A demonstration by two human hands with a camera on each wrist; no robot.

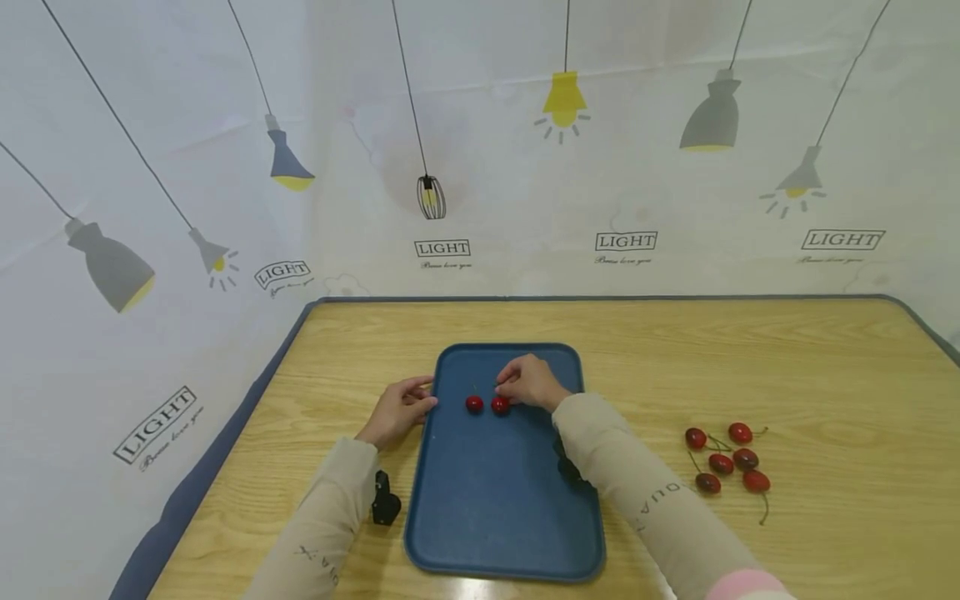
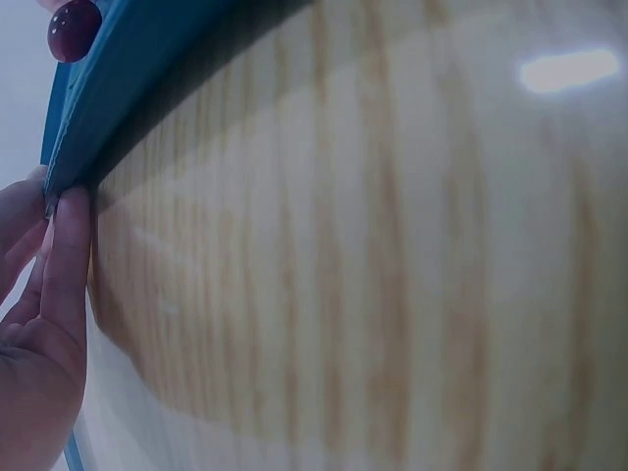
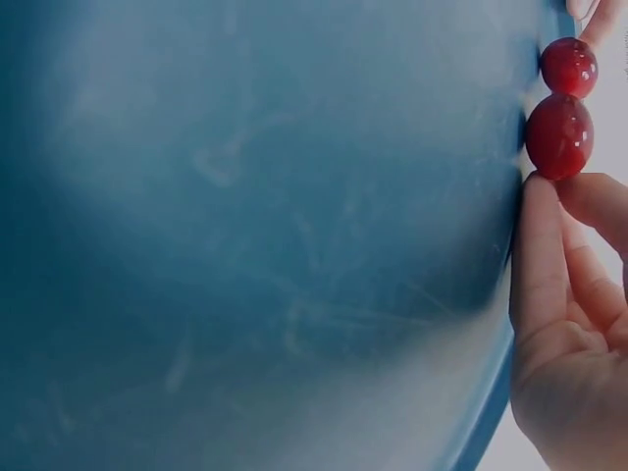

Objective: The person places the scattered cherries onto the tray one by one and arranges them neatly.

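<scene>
From here I see the right hand pinching one cherry between thumb and finger on the blue tray; the second cherry sits just left of it, across the tray's long axis, nearer that hand than the left hand, which grips the tray's left edge.

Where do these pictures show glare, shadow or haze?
Head view: a bright patch of glare on the table, just below the near edge of the tray; left wrist view: a white glare streak at upper right, with a shadow band beside the tray; right wrist view: a pale, hazy sheen across the tray, and small highlights on the two cherries.
</scene>
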